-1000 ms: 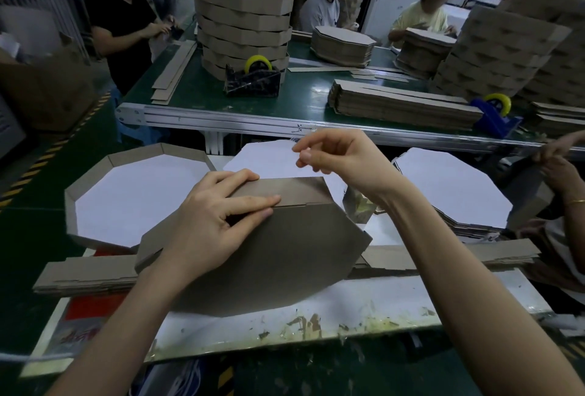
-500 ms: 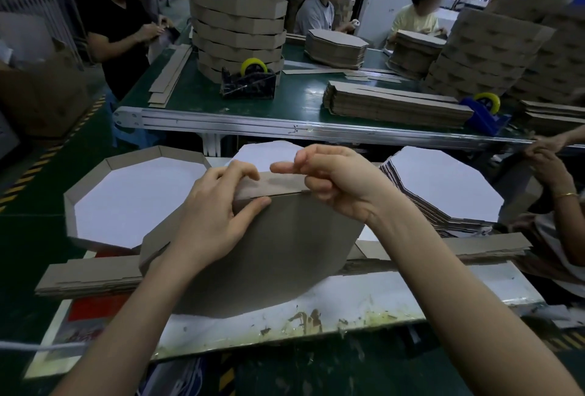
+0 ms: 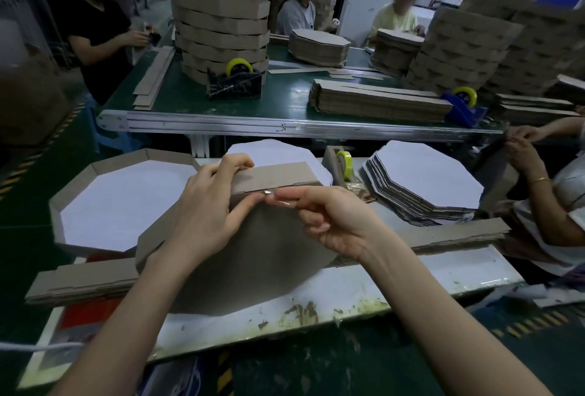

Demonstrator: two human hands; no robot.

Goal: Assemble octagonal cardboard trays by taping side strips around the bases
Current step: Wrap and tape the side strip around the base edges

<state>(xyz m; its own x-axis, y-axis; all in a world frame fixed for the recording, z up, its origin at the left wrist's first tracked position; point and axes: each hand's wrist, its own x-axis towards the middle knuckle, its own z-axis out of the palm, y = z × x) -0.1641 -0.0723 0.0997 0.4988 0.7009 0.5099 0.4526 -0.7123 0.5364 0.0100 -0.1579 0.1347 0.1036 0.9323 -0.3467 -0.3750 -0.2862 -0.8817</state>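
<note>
Gripping the side strip [image 3: 278, 175], left hand [image 3: 205, 215]; right hand [image 3: 335, 221] pinching tape [image 3: 285, 202].

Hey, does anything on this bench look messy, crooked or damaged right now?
Two things. Torn cardboard scraps and yellowish residue are stuck along the front edge of the white table. The stack of octagonal bases on the right is fanned out, layers slid sideways rather than squared. The tray being taped looks sound.
</note>
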